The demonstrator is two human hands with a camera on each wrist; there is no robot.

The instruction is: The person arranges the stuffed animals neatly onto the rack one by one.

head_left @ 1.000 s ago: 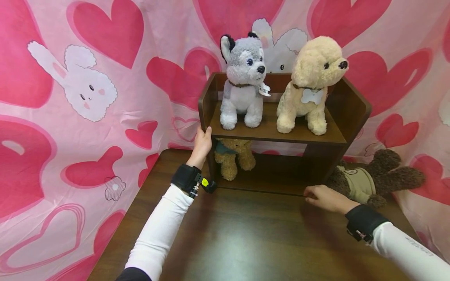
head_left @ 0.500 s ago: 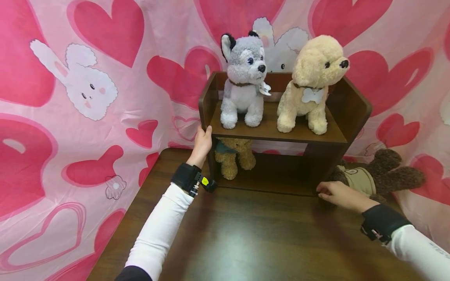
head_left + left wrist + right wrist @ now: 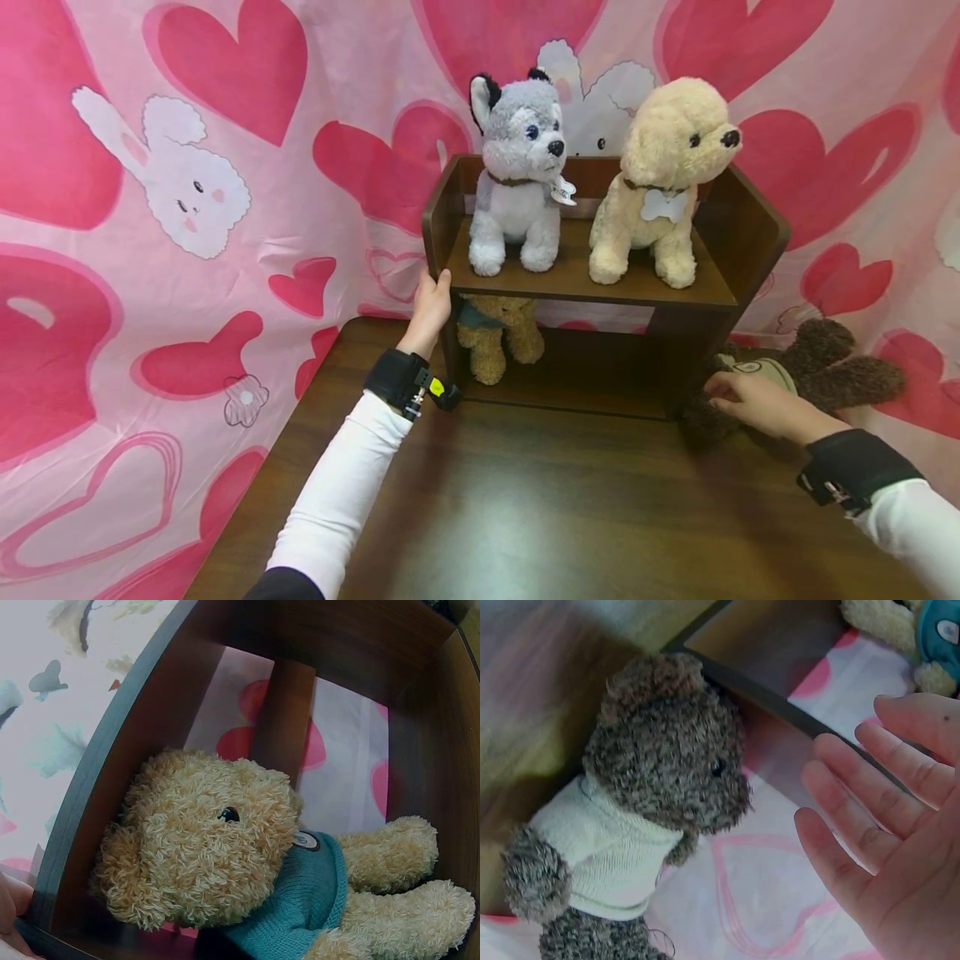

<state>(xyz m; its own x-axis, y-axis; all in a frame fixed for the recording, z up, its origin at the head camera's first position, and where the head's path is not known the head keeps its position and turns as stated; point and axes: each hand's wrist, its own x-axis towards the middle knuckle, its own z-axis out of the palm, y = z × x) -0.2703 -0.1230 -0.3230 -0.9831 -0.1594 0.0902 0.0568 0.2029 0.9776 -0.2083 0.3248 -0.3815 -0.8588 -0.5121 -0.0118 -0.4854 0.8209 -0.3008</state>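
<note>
My left hand (image 3: 430,310) grips the left side panel of a dark wooden two-tier shelf (image 3: 592,292), thumb at its front edge. In the lower compartment sits a tan teddy bear (image 3: 202,840) in a teal sweater. Beyond the shelf's right side, a dark brown teddy bear (image 3: 667,750) in a cream sweater lies on its back or side. Over that bear in the head view hovers my right hand (image 3: 765,404); the right wrist view shows its fingers spread and relaxed, apart from the bear.
On the upper tier sit a grey husky plush (image 3: 517,175) and a cream dog plush (image 3: 660,183) with a bone-shaped tag. The shelf stands on a brown wooden table (image 3: 510,500). Pink heart-print cloth (image 3: 247,200) hangs behind and at both sides.
My right hand has moved to the right, from the shelf's lower right corner to the brown teddy bear. My left hand stays on the side panel.
</note>
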